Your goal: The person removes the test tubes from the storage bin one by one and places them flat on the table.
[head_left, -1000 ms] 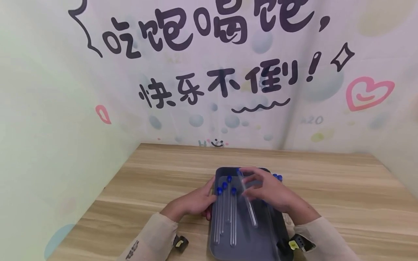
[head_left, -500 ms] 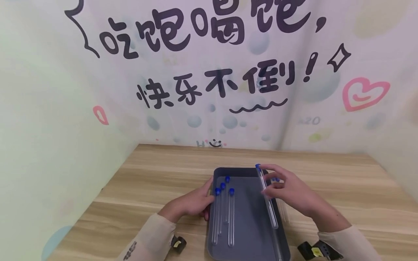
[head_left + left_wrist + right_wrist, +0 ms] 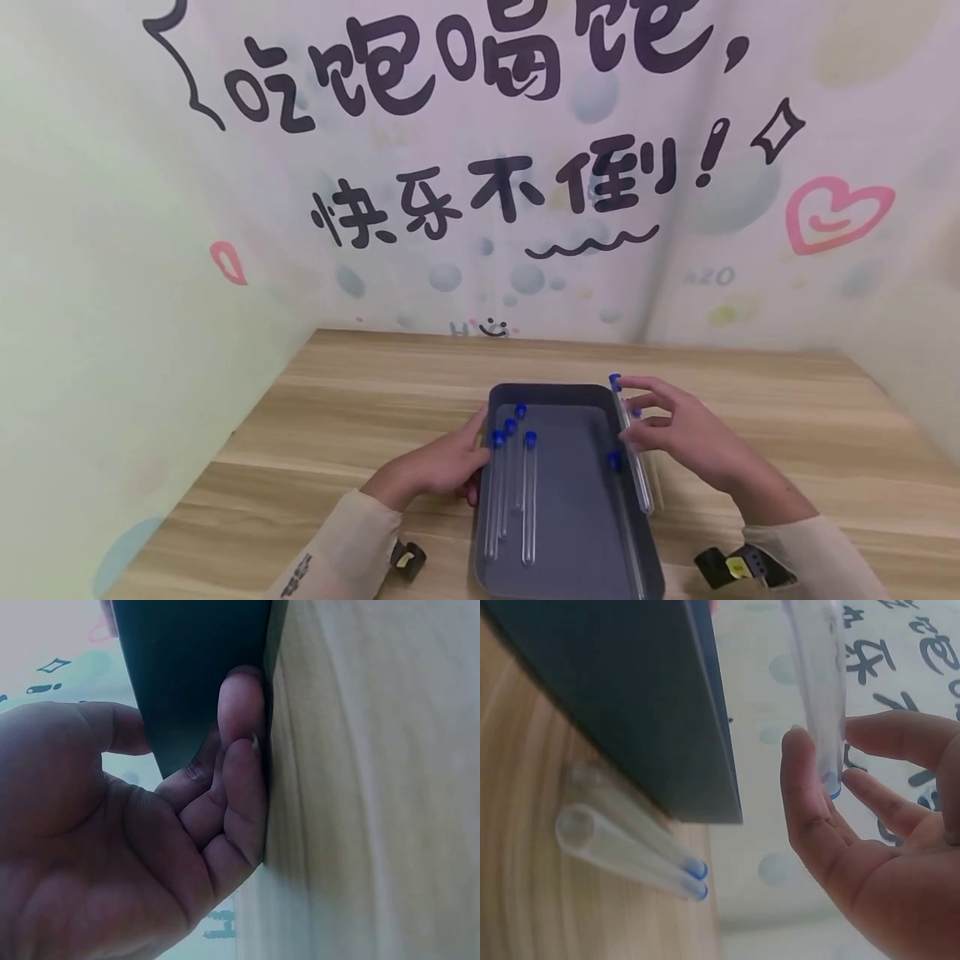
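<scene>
A clear test tube [image 3: 640, 479] with a blue cap is pinched between the thumb and fingers of my right hand [image 3: 693, 437], over the right rim of a dark grey tray [image 3: 570, 525]. In the right wrist view this tube [image 3: 823, 697] hangs above the tray's side wall. My left hand [image 3: 442, 467] grips the tray's left side, thumb at the rim; the left wrist view shows curled fingers [image 3: 241, 787] low against the tray wall. Several blue-capped test tubes [image 3: 529, 508] lie in the tray's left half. Another test tube [image 3: 628, 525] lies along its right wall.
Two more capped test tubes [image 3: 626, 859] lie side by side on the wooden table just outside the tray's right wall, mostly hidden in the head view. A printed white curtain [image 3: 420, 275] hangs behind the table [image 3: 360, 375].
My right hand has carried the pinched test tube rightward, from over the middle of the tray to its right rim. The left hand keeps its grip on the tray.
</scene>
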Action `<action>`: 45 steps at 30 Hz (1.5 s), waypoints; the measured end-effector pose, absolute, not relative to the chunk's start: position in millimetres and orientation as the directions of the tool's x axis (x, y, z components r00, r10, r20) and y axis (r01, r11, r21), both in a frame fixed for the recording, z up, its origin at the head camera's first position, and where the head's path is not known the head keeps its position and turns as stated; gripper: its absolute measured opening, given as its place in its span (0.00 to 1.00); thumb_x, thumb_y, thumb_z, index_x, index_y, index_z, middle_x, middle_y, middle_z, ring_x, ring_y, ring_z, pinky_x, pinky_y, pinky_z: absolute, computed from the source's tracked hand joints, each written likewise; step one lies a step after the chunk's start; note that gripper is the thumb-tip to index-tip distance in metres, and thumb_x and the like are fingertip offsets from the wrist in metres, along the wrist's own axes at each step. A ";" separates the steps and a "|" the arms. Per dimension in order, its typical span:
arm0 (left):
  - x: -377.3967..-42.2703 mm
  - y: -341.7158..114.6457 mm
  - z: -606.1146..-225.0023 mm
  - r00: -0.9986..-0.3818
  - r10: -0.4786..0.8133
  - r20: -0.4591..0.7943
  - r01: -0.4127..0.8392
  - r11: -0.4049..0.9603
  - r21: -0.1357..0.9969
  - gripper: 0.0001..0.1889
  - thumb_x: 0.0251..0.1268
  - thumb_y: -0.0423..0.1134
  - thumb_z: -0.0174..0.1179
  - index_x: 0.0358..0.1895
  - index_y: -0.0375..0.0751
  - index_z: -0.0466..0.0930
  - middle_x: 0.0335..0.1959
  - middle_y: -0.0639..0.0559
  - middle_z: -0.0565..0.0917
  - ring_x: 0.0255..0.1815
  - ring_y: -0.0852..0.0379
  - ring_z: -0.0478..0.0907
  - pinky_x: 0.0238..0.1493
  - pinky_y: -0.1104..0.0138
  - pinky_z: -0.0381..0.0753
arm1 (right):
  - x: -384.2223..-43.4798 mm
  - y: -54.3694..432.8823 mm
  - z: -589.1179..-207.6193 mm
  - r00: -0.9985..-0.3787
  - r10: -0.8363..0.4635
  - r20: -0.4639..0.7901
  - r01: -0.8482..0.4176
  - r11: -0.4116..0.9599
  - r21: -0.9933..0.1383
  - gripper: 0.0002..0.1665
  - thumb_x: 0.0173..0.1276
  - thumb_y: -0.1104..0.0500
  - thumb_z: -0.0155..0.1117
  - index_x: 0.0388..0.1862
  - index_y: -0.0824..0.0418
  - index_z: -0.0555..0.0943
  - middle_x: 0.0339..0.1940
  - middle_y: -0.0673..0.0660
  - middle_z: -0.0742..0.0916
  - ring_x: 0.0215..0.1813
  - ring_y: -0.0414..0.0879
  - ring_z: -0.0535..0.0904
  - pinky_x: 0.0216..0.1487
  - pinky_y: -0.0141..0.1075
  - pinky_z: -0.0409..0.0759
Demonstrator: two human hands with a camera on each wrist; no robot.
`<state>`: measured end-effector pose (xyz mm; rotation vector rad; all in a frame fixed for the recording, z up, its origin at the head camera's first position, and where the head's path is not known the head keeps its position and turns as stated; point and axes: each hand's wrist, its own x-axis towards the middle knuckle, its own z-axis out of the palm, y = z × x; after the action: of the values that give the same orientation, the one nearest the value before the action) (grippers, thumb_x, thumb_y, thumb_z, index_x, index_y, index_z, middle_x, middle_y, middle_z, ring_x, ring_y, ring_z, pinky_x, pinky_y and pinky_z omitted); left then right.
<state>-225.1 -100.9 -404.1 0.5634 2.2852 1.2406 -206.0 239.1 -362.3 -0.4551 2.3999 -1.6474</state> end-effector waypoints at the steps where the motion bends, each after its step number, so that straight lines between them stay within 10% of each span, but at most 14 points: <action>1: -224.9 -101.4 -403.5 -0.802 0.558 -0.212 0.126 0.506 0.854 0.39 0.78 0.36 0.42 0.82 0.55 0.28 0.18 0.44 0.80 0.16 0.51 0.80 0.21 0.62 0.81 | -207.0 241.2 -362.9 -0.935 -0.355 0.016 -0.145 0.338 -0.930 0.39 0.71 0.64 0.62 0.78 0.61 0.60 0.65 0.75 0.71 0.50 0.53 0.86 0.48 0.38 0.86; 45: -226.3 -101.6 -405.6 -0.811 0.542 -0.221 0.111 0.512 0.852 0.39 0.78 0.38 0.43 0.82 0.57 0.30 0.18 0.44 0.79 0.17 0.51 0.80 0.21 0.62 0.80 | -228.3 275.6 -396.9 -0.966 -0.249 -0.064 -0.064 0.473 -0.879 0.38 0.69 0.68 0.62 0.75 0.72 0.60 0.64 0.80 0.71 0.57 0.61 0.81 0.47 0.39 0.86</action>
<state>-226.3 -101.6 -405.6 0.5346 2.2918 1.2435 -228.3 275.6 -396.9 -0.2724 2.5342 -1.5009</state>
